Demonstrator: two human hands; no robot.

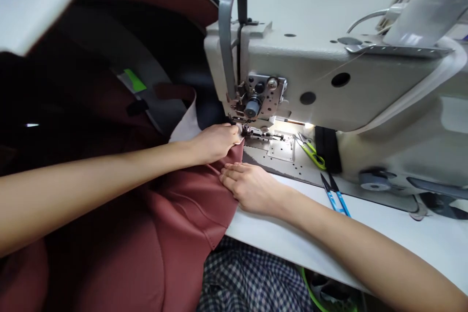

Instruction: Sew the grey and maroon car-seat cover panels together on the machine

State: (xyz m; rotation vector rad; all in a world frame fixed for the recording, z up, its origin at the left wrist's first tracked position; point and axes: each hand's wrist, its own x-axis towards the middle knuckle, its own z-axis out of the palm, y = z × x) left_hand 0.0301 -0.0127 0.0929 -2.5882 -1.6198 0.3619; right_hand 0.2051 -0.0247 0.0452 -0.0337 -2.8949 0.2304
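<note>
A large piece of dark red material [190,204] drapes from the sewing machine [292,63] down over the table's front edge. My left hand [215,144] is closed on its edge close beside the needle area, where a bit of white lining shows at the fingertips. Lower and to the right, my right hand [252,187] lies on the red material with its fingers extended and close together, pressing its right edge. The needle itself is too small to make out.
Green-handled snips [310,152] lie on the machine bed, and blue-handled snips [337,197] sit across the white table's [387,224] back edge. A green-rimmed container [310,287] is below the table. Dark material fills the left side.
</note>
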